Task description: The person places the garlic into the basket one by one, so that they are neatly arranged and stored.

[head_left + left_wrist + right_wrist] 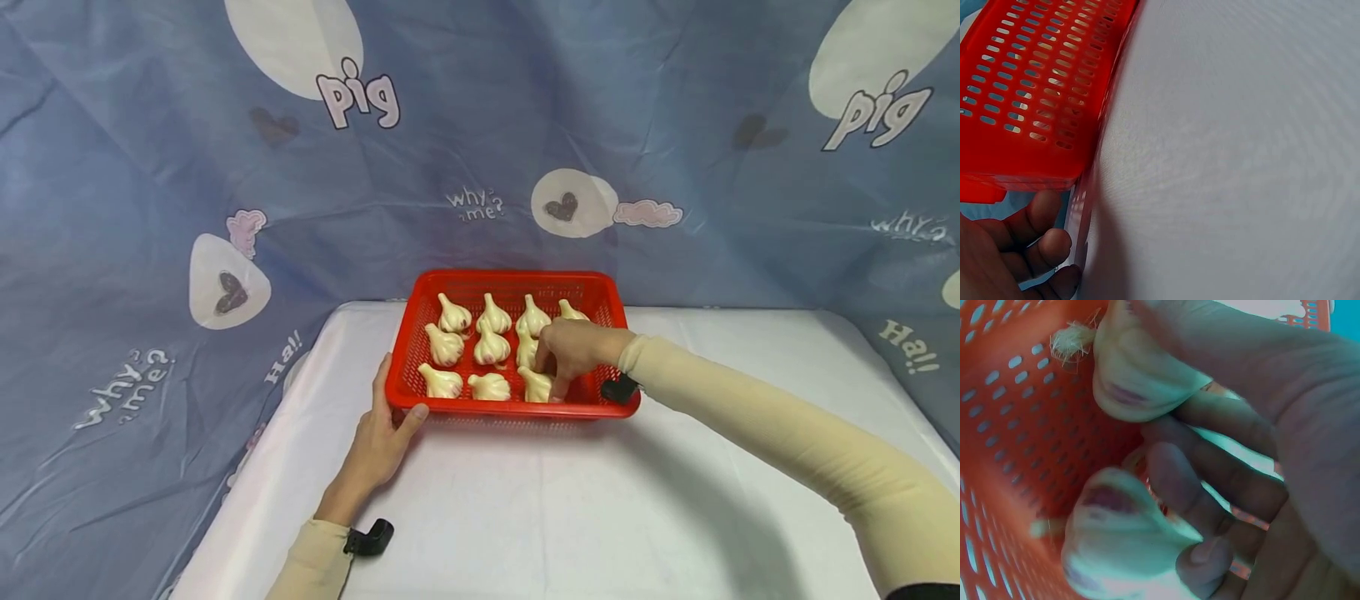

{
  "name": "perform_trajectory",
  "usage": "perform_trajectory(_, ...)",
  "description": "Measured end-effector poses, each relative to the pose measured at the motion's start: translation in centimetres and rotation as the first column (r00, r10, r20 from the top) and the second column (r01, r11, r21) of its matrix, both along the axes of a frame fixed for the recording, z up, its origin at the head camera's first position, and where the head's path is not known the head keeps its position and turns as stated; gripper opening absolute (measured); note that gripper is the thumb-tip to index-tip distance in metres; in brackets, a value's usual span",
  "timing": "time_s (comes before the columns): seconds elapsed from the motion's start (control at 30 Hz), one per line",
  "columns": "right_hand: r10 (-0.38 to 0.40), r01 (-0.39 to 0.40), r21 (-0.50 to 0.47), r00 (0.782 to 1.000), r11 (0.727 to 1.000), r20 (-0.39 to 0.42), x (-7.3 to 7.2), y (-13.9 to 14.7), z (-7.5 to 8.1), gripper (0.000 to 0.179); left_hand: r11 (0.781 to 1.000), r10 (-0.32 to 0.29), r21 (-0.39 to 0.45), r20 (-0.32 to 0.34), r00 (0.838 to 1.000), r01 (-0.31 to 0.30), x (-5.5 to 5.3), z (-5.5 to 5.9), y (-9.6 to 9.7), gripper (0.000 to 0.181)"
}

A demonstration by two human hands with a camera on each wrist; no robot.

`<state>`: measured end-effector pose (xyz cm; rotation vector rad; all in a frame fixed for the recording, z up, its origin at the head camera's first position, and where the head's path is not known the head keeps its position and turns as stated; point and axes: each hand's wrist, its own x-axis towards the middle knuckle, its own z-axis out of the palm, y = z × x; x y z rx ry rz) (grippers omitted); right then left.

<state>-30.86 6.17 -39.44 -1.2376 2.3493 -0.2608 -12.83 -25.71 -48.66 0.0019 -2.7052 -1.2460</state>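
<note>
A red plastic basket point(507, 408) with perforated walls stands on the white table and holds several garlic bulbs point(447, 348) in rows. At its near left corner my left hand point(378, 446) grips the rim, thumb on the front edge and fingers along the left side. In the left wrist view some of its fingers point(1054, 247) curl beside the basket wall point(1029, 81). My right hand point(576, 348) reaches into the right part of the basket. Thumb and fingers pinch one garlic bulb point(1141, 369); a second bulb point(1122, 537) lies beside the other fingers.
White cloth point(540, 508) covers the table around the basket. Behind and at the sides hangs a blue printed curtain point(450, 108), close to the basket's far edge. Black straps with small devices point(369, 537) sit on the wrists.
</note>
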Motion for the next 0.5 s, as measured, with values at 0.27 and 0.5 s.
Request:
perform_trajectory(0.27,-0.02,0.02,0.027,1.0,0.999,-0.023,-0.12,-0.13,0.02,0.035,1.0,-0.001,0.011,-0.003,1.0,0.001,-0.11,0.09,-0.02,0.099)
perform_trajectory(0.5,-0.018,0.019,0.044,1.0,0.999,-0.016,-0.13,-0.2,-0.2,0.038,1.0,0.006,0.003,-0.001,1.0,-0.006,0.01,0.09,-0.07,0.099)
